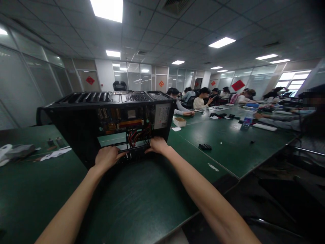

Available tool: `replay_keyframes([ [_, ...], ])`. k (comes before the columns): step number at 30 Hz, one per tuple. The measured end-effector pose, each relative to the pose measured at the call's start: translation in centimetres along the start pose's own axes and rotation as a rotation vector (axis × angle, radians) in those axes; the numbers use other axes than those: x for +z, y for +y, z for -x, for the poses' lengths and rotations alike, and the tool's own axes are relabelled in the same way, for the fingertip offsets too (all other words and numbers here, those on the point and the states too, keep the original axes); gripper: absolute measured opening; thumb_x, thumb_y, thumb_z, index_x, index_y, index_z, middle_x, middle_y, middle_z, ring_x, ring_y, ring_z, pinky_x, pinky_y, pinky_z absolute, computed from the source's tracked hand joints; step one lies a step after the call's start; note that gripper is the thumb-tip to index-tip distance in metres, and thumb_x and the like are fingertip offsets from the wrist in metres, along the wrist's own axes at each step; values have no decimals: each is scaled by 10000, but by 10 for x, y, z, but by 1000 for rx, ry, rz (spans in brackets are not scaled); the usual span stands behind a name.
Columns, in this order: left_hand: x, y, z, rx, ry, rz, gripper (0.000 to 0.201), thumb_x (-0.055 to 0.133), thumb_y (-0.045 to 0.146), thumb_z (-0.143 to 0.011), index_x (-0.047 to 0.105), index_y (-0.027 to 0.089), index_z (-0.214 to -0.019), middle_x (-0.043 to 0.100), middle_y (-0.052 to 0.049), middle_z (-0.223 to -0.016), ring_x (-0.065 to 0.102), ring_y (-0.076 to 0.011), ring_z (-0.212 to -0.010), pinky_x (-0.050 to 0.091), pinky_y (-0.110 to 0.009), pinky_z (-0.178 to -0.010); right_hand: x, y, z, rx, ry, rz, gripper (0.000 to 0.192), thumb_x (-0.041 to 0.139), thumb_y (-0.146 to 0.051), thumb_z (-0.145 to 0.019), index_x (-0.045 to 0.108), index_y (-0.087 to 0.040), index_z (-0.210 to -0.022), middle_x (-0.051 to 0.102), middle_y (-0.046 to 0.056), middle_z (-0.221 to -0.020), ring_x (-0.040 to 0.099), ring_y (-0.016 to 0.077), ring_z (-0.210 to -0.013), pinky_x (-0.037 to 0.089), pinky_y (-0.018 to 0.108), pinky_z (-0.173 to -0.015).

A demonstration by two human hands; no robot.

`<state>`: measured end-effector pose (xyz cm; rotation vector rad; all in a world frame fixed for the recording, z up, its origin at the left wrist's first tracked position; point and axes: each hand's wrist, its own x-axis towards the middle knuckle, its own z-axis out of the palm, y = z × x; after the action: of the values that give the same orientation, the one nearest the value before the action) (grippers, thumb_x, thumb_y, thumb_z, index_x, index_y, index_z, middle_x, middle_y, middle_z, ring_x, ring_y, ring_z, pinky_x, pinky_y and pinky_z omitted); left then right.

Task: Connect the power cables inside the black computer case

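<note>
Black metal: the computer case [88, 128], its side open, is over the near part of the green table [132, 203]; I can't tell whether it rests there. Both arms reach forward, the left hand [108, 156] and right hand [158, 145] closed on its lower rim, thumbs pointing inward. The white label [161, 115] inside is too blurred to read.

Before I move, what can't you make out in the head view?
All head view:
Left hand and right hand: most fingers, hidden by the hands and computer case.
Case's far side: hidden by the case itself.
White label: print too small and blurred.
White object at left: cut off by the picture edge.
</note>
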<state>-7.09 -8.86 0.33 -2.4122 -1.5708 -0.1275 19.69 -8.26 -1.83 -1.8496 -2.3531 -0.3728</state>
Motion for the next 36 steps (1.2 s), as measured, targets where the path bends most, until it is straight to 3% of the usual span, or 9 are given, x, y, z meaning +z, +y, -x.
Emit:
replay_keyframes([
  [29, 2, -5, -11, -15, -51, -7, 724, 233, 711, -878, 747, 201, -889, 722, -157, -865, 673, -316, -812, 468, -354, -670, 1, 5, -17, -25, -38, -27, 701, 646, -795, -618, 745, -152, -878, 709, 171, -927, 680, 309, -907, 527, 340, -779],
  [36, -1, -7, -12, 7, -57, 1, 657, 261, 655, -905, 742, 207, -902, 729, -138, -866, 677, -293, -795, 462, -343, -655, 2, 6, -17, -67, -1, -17, 774, 471, -858, -688, 741, -145, -826, 706, 171, -876, 684, 303, -860, 521, 342, -752],
])
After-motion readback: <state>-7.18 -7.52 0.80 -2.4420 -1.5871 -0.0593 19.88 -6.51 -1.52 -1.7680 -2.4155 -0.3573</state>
